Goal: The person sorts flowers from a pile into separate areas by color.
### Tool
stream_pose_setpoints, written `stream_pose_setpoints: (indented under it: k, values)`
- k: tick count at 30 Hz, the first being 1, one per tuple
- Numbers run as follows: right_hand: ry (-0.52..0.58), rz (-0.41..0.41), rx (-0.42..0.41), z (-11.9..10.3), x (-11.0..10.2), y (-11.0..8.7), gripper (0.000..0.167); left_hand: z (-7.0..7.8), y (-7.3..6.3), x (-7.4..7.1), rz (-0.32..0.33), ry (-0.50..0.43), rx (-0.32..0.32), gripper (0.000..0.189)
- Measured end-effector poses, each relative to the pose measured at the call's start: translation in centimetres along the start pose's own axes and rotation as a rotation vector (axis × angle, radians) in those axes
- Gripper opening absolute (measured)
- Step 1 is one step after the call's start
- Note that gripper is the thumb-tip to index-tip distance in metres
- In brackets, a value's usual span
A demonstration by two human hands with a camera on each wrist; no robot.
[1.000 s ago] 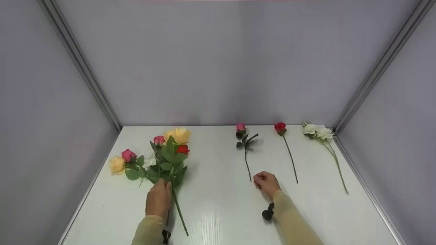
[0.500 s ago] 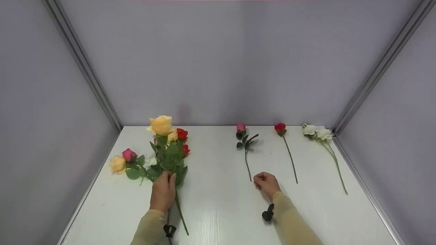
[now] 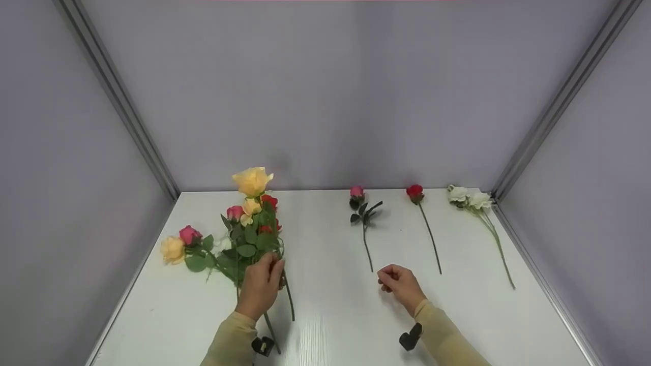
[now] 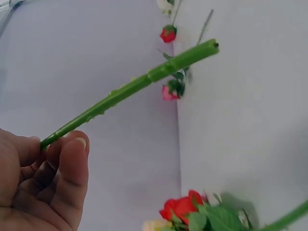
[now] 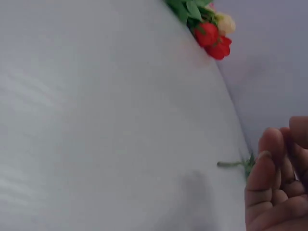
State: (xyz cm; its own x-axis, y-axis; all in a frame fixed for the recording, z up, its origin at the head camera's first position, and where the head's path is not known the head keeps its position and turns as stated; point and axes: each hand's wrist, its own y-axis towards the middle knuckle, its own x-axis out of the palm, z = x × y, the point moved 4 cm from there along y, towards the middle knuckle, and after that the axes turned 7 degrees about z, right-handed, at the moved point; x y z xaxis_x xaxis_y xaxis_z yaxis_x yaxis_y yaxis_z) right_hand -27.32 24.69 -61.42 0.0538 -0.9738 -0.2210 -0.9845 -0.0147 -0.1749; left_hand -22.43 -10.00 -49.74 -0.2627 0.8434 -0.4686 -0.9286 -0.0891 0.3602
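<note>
In the head view my left hand (image 3: 262,284) pinches the green stem of a yellow rose (image 3: 253,181) between thumb and fingers. Its bloom rises above the other flowers, against the back wall. The left wrist view shows the thorny lower stem (image 4: 134,86) slanting from the fingertips to a cut end. Under and beside that hand lies a pile of roses with green leaves, among them a red rose (image 3: 269,202) and a pink rose (image 3: 234,212). My right hand (image 3: 402,287) holds nothing; its fingers are loosely bent near the stem end of another pink rose (image 3: 357,192).
A single red rose (image 3: 415,192) and a spray of white flowers (image 3: 479,200) lie toward the right of the white table (image 3: 325,244). At far left are a yellow rose (image 3: 173,249) and a pink rose (image 3: 190,235). Grey walls (image 3: 325,101) stand behind and at both sides.
The left hand has lifted the yellow rose off the pile, uncovering red and smaller yellow blooms, and has shifted right and slightly away. The right hand has stayed almost in place.
</note>
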Motion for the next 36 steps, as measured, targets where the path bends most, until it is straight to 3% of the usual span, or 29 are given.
stream_pose_setpoints:
  k: [10, 15, 19, 26, 31, 36]
  values:
    - [-0.003, -0.237, -0.23, -6.7, 3.9, -5.4, 0.017, 3.9, 0.2, 2.4, -0.089, -0.182, 0.052, 0.015]
    - [-0.032, -0.285, -0.354, -9.8, 5.2, -8.2, 0.015, 5.0, 0.1, 3.9, -0.131, -0.249, 0.022, 0.009]
    - [-0.036, -0.285, -0.404, -11.6, 5.4, -9.7, 0.015, 5.7, 0.2, 5.1, -0.163, -0.307, 0.005, 0.009]
    - [-0.014, -0.253, -0.48, -12.1, 5.1, -10.3, 0.011, 6.6, 0.4, 6.0, -0.159, -0.361, 0.019, 0.01]
    - [0.013, -0.275, -0.471, -11.6, 5.4, -11.3, 0.01, 6.6, -0.9, 6.8, -0.187, -0.37, -0.05, 0.01]
    - [0.033, -0.272, -0.448, -11.1, 5.7, -12.0, 0.009, 8.3, -2.1, 6.4, -0.203, -0.368, -0.069, 0.008]
